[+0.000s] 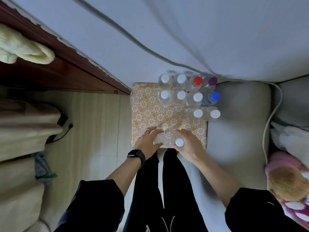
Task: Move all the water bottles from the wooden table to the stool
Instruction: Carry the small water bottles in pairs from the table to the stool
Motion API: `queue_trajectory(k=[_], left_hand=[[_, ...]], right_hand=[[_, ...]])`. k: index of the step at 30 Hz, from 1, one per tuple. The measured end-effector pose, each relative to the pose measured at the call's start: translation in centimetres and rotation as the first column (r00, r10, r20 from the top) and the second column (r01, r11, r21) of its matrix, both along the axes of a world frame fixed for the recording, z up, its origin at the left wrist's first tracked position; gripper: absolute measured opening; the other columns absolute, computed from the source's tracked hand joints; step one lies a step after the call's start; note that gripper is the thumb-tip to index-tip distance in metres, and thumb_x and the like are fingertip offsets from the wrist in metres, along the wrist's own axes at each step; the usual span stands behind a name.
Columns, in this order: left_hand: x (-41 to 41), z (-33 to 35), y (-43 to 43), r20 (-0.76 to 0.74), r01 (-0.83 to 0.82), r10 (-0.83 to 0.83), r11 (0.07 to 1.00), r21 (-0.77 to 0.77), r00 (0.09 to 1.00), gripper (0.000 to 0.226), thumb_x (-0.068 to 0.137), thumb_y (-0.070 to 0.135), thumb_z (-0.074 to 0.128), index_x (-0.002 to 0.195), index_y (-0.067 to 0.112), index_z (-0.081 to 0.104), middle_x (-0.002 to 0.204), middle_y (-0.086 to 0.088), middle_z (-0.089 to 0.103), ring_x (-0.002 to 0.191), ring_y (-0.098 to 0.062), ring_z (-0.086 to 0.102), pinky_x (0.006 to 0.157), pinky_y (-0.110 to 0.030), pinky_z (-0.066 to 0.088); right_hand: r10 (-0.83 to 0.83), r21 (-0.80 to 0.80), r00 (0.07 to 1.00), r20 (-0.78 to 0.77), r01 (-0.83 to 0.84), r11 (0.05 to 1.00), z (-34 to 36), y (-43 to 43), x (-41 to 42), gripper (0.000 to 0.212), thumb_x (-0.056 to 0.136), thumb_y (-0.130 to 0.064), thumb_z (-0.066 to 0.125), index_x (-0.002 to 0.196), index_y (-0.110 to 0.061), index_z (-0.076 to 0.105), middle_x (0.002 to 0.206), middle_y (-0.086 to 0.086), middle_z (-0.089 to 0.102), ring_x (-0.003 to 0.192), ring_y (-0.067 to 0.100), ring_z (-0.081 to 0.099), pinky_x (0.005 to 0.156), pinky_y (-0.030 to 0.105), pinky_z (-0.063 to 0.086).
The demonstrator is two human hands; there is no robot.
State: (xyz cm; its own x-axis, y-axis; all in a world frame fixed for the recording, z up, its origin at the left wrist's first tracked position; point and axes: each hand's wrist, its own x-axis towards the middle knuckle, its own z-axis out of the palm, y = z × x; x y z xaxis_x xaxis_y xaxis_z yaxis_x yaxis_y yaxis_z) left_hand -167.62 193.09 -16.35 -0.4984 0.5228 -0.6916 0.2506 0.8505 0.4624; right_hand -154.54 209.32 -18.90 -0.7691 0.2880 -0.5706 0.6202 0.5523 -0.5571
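While the right hand [188, 144] grips an upright white-capped bottle [179, 142] at the near edge of the patterned cloth [150, 113], the left hand [147, 140], just beside it but not touching, curls round a blurred clear bottle [158, 139]. Beyond both hands, toward the right hand's side, stands a cluster of capped bottles [197, 97], well apart from them.

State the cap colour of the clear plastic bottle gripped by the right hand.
White; the round cap shows best in the head view.
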Motion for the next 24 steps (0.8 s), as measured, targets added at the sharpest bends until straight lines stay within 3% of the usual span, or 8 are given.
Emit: queue_trajectory(k=[4, 6, 9, 14, 19, 24], left_hand=[[0.6, 0.7, 0.2, -0.085, 0.127, -0.135, 0.988, -0.092, 0.987, 0.039, 0.094, 0.030, 0.062, 0.131, 0.027, 0.050, 0.146, 0.000, 0.038, 0.103, -0.032, 0.064, 0.087, -0.041, 0.052], [1.1, 0.7, 0.2, -0.119, 0.163, -0.179, 0.977, -0.136, 0.977, 0.039, 0.097, 0.030, 0.058, 0.134, 0.023, 0.047, 0.146, -0.004, 0.037, 0.102, -0.033, 0.065, 0.083, -0.043, 0.054], [1.7, 0.5, 0.4, -0.146, 0.170, -0.194, 0.972, -0.163, 0.970, 0.040, 0.098, 0.029, 0.057, 0.136, 0.021, 0.046, 0.145, -0.006, 0.039, 0.102, -0.033, 0.064, 0.081, -0.043, 0.055], [1.7, 0.5, 0.7, -0.189, 0.220, -0.245, 0.965, -0.144, 0.951, 0.039, 0.098, 0.026, 0.057, 0.135, 0.015, 0.047, 0.139, -0.012, 0.044, 0.093, -0.037, 0.066, 0.074, -0.044, 0.055], [0.2, 0.6, 1.8, -0.239, 0.294, -0.319, 0.946, -0.137, 0.917, 0.041, 0.098, 0.031, 0.057, 0.134, 0.015, 0.047, 0.137, -0.008, 0.047, 0.092, -0.038, 0.066, 0.072, -0.043, 0.052], [-1.4, 0.5, 3.9, -0.294, 0.283, -0.298, 0.955, -0.091, 0.908, 0.040, 0.097, 0.031, 0.059, 0.131, 0.012, 0.049, 0.133, -0.010, 0.050, 0.090, -0.038, 0.066, 0.069, -0.042, 0.051]], right_hand=[[0.112, 0.289, 0.993, -0.023, -0.101, 0.952, 1.8, -0.1, 1.0, 0.043, 0.081, -0.045, 0.074, 0.120, -0.030, 0.060, 0.105, 0.006, 0.057, 0.087, 0.026, 0.060, 0.052, 0.037, 0.053], [0.191, 0.370, 0.981, 0.010, -0.182, 0.911, 2.6, -0.2, 1.2, 0.041, 0.087, -0.050, 0.067, 0.121, -0.030, 0.056, 0.094, 0.006, 0.065, 0.067, 0.028, 0.065, 0.046, 0.033, 0.048], [0.233, 0.356, 0.967, 0.099, -0.253, 0.899, 2.9, -0.4, 1.1, 0.040, 0.097, -0.051, 0.049, 0.131, -0.030, 0.043, 0.082, 0.001, 0.065, 0.063, 0.026, 0.065, 0.050, 0.031, 0.047], [0.235, 0.302, 0.966, 0.112, -0.258, 0.918, 3.1, -0.9, 0.1, 0.037, 0.100, -0.036, 0.050, 0.133, -0.020, 0.043, 0.083, 0.006, 0.066, 0.060, 0.027, 0.057, 0.050, 0.030, 0.036], [0.197, 0.282, 0.973, 0.123, -0.224, 0.933, 3.3, -0.2, -0.9, 0.037, 0.098, -0.032, 0.052, 0.131, -0.018, 0.043, 0.089, 0.009, 0.069, 0.075, 0.034, 0.066, 0.057, 0.034, 0.041], [0.147, 0.303, 0.987, 0.065, -0.160, 0.939, 3.1, 1.3, -2.5, 0.034, 0.098, -0.033, 0.052, 0.127, -0.017, 0.042, 0.086, 0.007, 0.069, 0.077, 0.034, 0.067, 0.063, 0.040, 0.051]])
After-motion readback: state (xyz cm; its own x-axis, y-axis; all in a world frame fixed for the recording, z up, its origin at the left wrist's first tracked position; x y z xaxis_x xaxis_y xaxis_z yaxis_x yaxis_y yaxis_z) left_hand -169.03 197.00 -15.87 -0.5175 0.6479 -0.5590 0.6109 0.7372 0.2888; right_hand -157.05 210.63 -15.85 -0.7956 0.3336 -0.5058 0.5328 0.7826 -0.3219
